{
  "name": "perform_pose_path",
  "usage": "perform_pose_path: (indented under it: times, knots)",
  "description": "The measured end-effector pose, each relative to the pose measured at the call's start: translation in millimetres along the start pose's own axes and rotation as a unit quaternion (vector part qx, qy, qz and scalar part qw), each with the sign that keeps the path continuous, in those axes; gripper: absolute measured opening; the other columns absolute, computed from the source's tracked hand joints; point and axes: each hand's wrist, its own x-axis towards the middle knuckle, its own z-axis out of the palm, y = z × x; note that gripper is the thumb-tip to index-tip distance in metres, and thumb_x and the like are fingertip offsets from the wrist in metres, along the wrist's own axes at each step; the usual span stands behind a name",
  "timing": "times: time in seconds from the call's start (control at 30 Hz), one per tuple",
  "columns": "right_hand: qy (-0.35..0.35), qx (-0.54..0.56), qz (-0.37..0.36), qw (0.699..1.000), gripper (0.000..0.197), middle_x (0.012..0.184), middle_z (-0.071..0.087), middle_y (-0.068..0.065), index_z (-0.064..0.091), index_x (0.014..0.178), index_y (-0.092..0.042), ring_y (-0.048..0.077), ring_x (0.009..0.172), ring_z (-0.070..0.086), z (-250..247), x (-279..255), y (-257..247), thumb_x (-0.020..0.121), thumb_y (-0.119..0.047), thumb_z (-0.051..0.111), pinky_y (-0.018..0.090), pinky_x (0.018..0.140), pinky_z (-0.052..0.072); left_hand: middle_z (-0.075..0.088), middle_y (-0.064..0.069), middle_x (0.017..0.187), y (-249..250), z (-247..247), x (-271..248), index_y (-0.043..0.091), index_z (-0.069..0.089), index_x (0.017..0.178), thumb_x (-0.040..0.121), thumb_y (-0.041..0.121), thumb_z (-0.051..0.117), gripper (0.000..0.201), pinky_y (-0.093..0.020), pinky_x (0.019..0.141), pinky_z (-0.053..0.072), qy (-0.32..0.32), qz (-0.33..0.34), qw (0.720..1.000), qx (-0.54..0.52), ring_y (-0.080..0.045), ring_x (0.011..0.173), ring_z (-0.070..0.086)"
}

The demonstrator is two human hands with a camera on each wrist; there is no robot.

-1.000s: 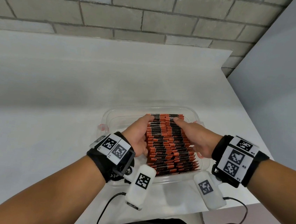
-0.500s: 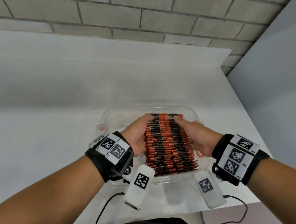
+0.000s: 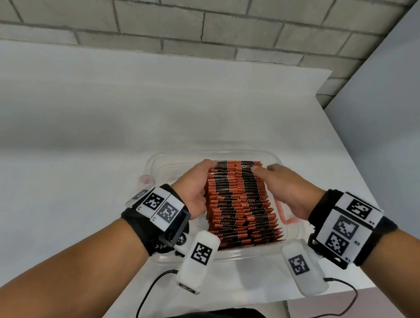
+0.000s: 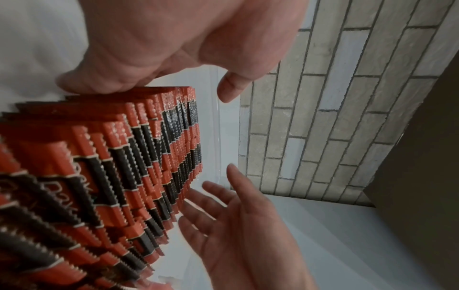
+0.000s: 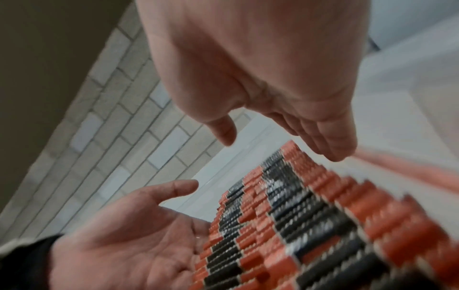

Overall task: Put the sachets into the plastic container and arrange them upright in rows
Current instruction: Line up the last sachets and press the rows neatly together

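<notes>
A clear plastic container (image 3: 233, 153) sits on the white table near its front right corner. It holds several rows of red-and-black sachets (image 3: 240, 203) standing on edge in a tight block. My left hand (image 3: 193, 183) lies flat against the block's left side, thumb at the far end. My right hand (image 3: 286, 190) flanks the right side, its thumb on the far top edge. In the left wrist view, my left hand's fingers (image 4: 99, 82) press the sachets (image 4: 111, 166) while the right hand (image 4: 238, 225) is spread beside them. The right wrist view shows both palms open: right hand (image 5: 273, 78), left hand (image 5: 129, 245).
The white table (image 3: 77, 132) runs back to a brick wall (image 3: 217, 25). A grey panel (image 3: 402, 114) stands at the right, past the table's right edge. Red latches (image 3: 146, 179) sit on the container's sides. Cables (image 3: 148, 289) hang at the front edge.
Both hands have crept slightly toward the far end of the sachet block. The sachets and the container stay where they were.
</notes>
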Motion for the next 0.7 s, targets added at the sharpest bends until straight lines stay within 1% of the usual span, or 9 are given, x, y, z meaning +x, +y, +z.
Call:
perform_pose_path:
  times: [0.03, 0.1, 0.17, 0.23, 0.3, 0.33, 0.47, 0.6, 0.7]
  knots:
    - [0.034, -0.065, -0.036, 0.997, 0.055, 0.134, 0.052, 0.004, 0.04, 0.14, -0.012, 0.02, 0.117, 0.052, -2.4, -5.0, -2.0, 0.096, -0.045, 0.045, 0.03, 0.098, 0.039, 0.057, -0.008, 0.078, 0.1, -0.6, 0.4, 0.011, 0.045, 0.072, 0.097, 0.034, 0.046, 0.034, -0.031, 0.062, 0.042, 0.0, 0.001, 1.0, 0.0, -0.02, 0.073, 0.056]
    - [0.081, -0.194, -0.137, 0.968, 0.037, 0.114, 0.057, 0.0, 0.05, 0.13, -0.016, 0.016, 0.097, 0.056, -5.4, -15.7, -6.2, 0.097, -0.032, 0.048, 0.02, 0.073, 0.04, 0.057, -0.008, 0.079, 0.5, -1.5, 0.6, 0.011, 0.045, 0.073, 0.096, 0.034, 0.046, 0.033, -0.031, 0.062, 0.042, 0.0, 0.001, 1.0, 0.0, -0.02, 0.072, 0.055]
    - [0.061, -0.295, -0.207, 0.931, 0.023, 0.094, 0.056, -0.009, 0.062, 0.114, -0.017, 0.013, 0.089, 0.056, -2.7, -23.2, -10.2, 0.096, -0.023, 0.049, 0.012, 0.063, 0.037, 0.058, -0.009, 0.079, 0.9, -2.1, 0.6, 0.011, 0.046, 0.074, 0.096, 0.035, 0.046, 0.033, -0.031, 0.062, 0.042, -0.002, -0.001, 1.0, 0.001, -0.02, 0.072, 0.056]
    - [0.01, -0.369, -0.215, 0.904, 0.023, 0.097, 0.063, -0.01, 0.068, 0.108, -0.018, 0.011, 0.091, 0.058, 5.7, -24.5, -11.7, 0.095, -0.02, 0.048, 0.017, 0.074, 0.043, 0.059, -0.009, 0.078, 1.1, -2.1, 0.1, 0.01, 0.048, 0.074, 0.095, 0.034, 0.047, 0.032, -0.031, 0.061, 0.042, -0.005, -0.002, 1.0, 0.0, -0.021, 0.072, 0.057]
    - [-0.009, -0.415, -0.202, 0.887, 0.027, 0.11, 0.067, -0.006, 0.069, 0.11, -0.023, 0.014, 0.103, 0.058, 12.6, -22.0, -11.6, 0.094, -0.02, 0.048, 0.033, 0.098, 0.042, 0.059, -0.01, 0.078, 1.2, -2.0, -0.4, 0.009, 0.049, 0.075, 0.095, 0.034, 0.046, 0.032, -0.032, 0.062, 0.043, -0.006, -0.002, 1.0, -0.002, -0.023, 0.072, 0.058]
    - [-0.015, -0.422, -0.198, 0.885, 0.029, 0.116, 0.065, -0.006, 0.068, 0.114, -0.024, 0.015, 0.109, 0.057, 14.7, -21.7, -12.6, 0.094, -0.02, 0.048, 0.038, 0.103, 0.039, 0.059, -0.01, 0.079, 1.1, -1.9, -0.5, 0.009, 0.049, 0.075, 0.095, 0.034, 0.046, 0.032, -0.032, 0.062, 0.043, -0.007, -0.002, 1.0, -0.003, -0.023, 0.073, 0.058]
    - [-0.038, -0.402, -0.206, 0.891, 0.035, 0.127, 0.061, -0.003, 0.061, 0.126, -0.023, 0.015, 0.115, 0.054, 18.1, -23.3, -16.4, 0.095, -0.017, 0.047, 0.028, 0.099, 0.042, 0.059, -0.011, 0.079, 1.5, -2.4, -1.1, 0.01, 0.048, 0.073, 0.095, 0.033, 0.046, 0.032, -0.033, 0.068, 0.045, -0.005, -0.001, 1.0, -0.011, -0.024, 0.075, 0.057]
    - [-0.052, -0.406, -0.217, 0.886, 0.038, 0.131, 0.058, -0.002, 0.059, 0.129, -0.025, 0.017, 0.118, 0.053, 23.4, -21.7, -15.1, 0.094, -0.017, 0.046, 0.027, 0.1, 0.041, 0.058, -0.01, 0.078, 2.0, -1.8, -2.1, 0.01, 0.048, 0.075, 0.096, 0.032, 0.046, 0.031, -0.032, 0.067, 0.046, -0.003, -0.004, 1.0, -0.021, -0.023, 0.073, 0.057]
    - [-0.056, -0.408, -0.223, 0.883, 0.04, 0.132, 0.058, -0.002, 0.059, 0.129, -0.026, 0.018, 0.119, 0.052, 25.9, -19.4, -13.2, 0.093, -0.017, 0.045, 0.032, 0.102, 0.043, 0.058, -0.011, 0.079, 2.3, -1.5, -2.0, 0.009, 0.047, 0.074, 0.096, 0.031, 0.046, 0.031, -0.033, 0.066, 0.047, -0.004, -0.005, 1.0, -0.031, -0.024, 0.075, 0.057]
